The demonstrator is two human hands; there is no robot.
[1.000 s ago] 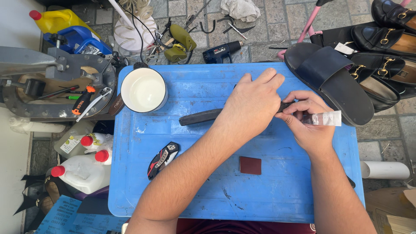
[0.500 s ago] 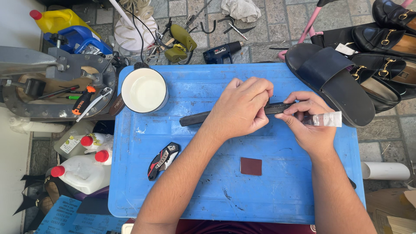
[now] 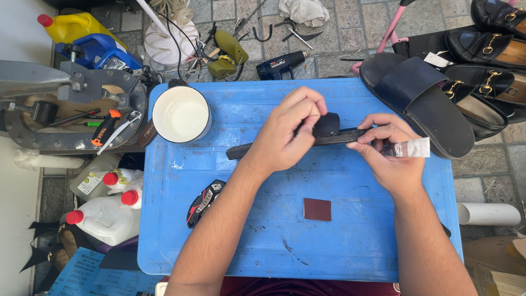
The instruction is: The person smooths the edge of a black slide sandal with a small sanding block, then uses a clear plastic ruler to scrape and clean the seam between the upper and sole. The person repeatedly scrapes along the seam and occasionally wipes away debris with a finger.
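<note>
From the head view, the left hand (image 3: 287, 131) is curling its fingers, pinching a dark patch (image 3: 327, 124) onto the long dark strip (image 3: 246, 149) lying across the blue table (image 3: 350, 241); the right hand (image 3: 390, 151) is gripping the strip's end plus a small tube (image 3: 411, 148)

One head-worn camera, looking straight down, close over the blue table (image 3: 339, 241); both hands sit mid-frame, floor clutter rings the edges. No second view.
</note>
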